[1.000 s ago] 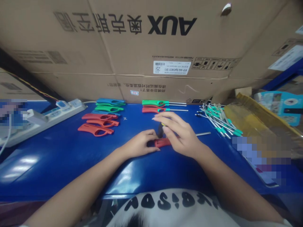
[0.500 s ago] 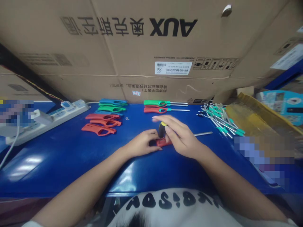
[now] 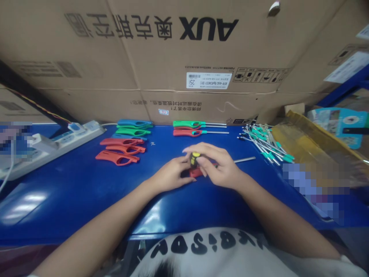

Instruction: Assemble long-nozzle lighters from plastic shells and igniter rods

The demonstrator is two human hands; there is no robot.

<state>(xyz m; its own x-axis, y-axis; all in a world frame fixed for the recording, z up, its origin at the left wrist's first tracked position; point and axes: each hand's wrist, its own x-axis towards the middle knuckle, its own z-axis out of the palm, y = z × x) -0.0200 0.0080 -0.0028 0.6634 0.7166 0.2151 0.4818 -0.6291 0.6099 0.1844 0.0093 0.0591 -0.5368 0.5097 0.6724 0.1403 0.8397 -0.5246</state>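
Note:
A red long-nosed lighter [image 3: 196, 172] lies on the blue table in front of me, its metal tube [image 3: 245, 159] pointing right. My left hand [image 3: 174, 175] pinches the left end of its red body. In my right hand [image 3: 223, 166] is a stubby screwdriver [image 3: 195, 158] with a black handle and yellow end, gripped by thumb and fingers. The screwdriver stands over the red body, slightly tilted; its tip is hidden behind the handle and fingers. Part of the lighter's middle is covered by my right hand.
Red casings [image 3: 118, 157] and green and blue casings [image 3: 134, 131] lie at left, near a white power strip [image 3: 63, 148]. Lighters with tubes [image 3: 187, 132] lie at the back. Several metal tubes with teal parts [image 3: 269, 144] are heaped beside a yellowish bag [image 3: 305, 146]. A cardboard wall [image 3: 161, 73] stands behind.
My right hand's fingers have shifted around the screwdriver's handle, and the yellow end now faces me more. My left hand stays on the lighter. The whole view has shifted slightly.

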